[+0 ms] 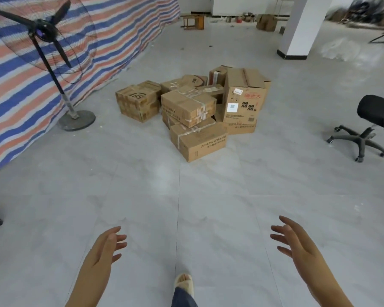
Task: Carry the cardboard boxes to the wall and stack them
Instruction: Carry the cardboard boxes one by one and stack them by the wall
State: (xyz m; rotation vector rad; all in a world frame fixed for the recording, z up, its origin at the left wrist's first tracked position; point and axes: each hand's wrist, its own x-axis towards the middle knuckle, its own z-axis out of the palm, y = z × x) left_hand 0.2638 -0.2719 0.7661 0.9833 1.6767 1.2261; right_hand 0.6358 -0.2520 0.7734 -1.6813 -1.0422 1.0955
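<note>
A heap of several brown cardboard boxes lies on the grey tiled floor ahead. The nearest box [200, 141] lies tilted at the front, a taped box [187, 105] rests above it, an SF-marked box [138, 103] sits at the left, and a tall box [243, 96] with red print stands at the right. My left hand [106, 247] and my right hand [295, 242] reach forward low in view, fingers straight and spread, holding nothing, well short of the boxes.
A standing fan [53, 63] on a round base stands at the left before a striped tarp wall [16, 91]. A black office chair [372, 122] is at the right. A white pillar [302, 27] and clutter lie farther back. My foot [184, 282] steps forward.
</note>
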